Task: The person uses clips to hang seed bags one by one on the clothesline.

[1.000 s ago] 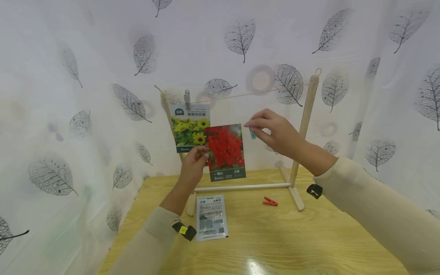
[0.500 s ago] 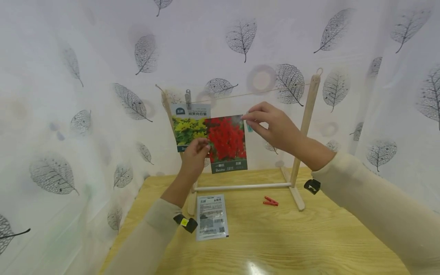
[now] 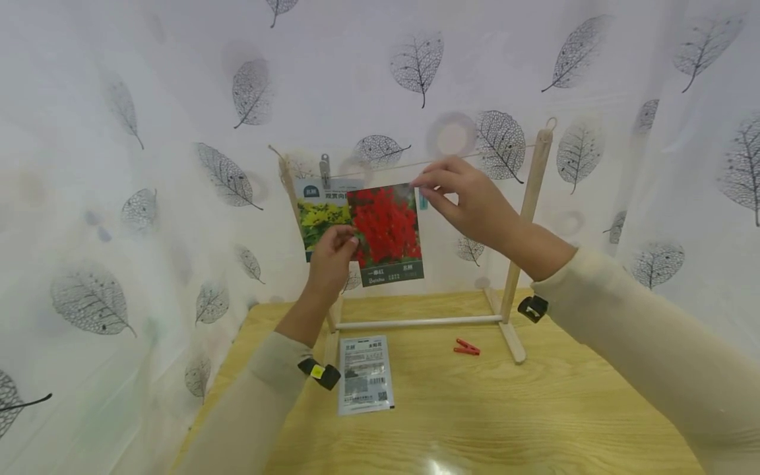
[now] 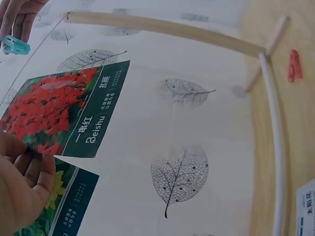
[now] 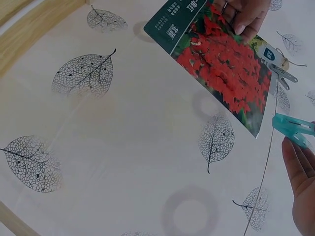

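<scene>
A seed packet with red flowers (image 3: 388,224) is pinched at its left edge by my left hand (image 3: 328,260). My right hand (image 3: 475,201) pinches a teal clothespin (image 5: 291,129) close to the packet's upper right corner. In the right wrist view the clothespin is apart from the packet, near the string (image 5: 268,152); whether it touches the string I cannot tell. Behind the red packet, partly covered by it and by my left hand, a yellow-flower seed packet (image 3: 320,216) hangs from the string by a metal clip (image 3: 324,170).
The string runs between two wooden posts (image 3: 528,198), joined low down by a white rod (image 3: 418,323). On the wooden table (image 3: 475,409) lie a grey packet (image 3: 365,376), printed side up, and a red clothespin (image 3: 467,348). A leaf-patterned curtain (image 3: 178,79) surrounds the table.
The red-flower packet has risen toward the string in my left hand and covers more of the yellow-flower packet. My right hand has moved up and slightly left with the teal clothespin.
</scene>
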The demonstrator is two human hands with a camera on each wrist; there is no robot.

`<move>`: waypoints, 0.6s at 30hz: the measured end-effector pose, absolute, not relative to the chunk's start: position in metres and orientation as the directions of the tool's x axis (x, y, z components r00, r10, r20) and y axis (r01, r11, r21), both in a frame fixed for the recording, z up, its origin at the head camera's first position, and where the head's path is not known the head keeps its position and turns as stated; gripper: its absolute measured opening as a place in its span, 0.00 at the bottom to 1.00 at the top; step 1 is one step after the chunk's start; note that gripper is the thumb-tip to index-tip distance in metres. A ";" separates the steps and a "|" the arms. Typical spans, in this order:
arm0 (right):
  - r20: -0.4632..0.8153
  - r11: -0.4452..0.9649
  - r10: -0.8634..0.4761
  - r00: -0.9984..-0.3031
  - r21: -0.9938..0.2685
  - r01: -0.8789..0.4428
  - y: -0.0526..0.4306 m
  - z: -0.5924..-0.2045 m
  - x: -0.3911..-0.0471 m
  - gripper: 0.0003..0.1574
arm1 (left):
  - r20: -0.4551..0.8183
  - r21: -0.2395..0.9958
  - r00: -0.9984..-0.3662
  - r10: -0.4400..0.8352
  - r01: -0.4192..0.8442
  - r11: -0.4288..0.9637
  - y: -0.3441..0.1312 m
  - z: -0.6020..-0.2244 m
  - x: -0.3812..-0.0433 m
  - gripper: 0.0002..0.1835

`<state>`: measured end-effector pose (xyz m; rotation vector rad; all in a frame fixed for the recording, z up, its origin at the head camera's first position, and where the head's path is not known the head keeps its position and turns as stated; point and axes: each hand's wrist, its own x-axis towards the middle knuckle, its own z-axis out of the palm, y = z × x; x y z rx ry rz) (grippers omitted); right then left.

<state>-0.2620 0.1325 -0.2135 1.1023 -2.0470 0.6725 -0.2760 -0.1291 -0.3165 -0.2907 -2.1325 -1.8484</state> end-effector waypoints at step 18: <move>0.793 0.493 -0.469 -0.388 -0.129 -0.861 0.124 -0.192 -0.270 0.13 | 0.370 0.922 -0.928 -0.038 0.361 0.140 -0.128 -0.302 -0.285 0.13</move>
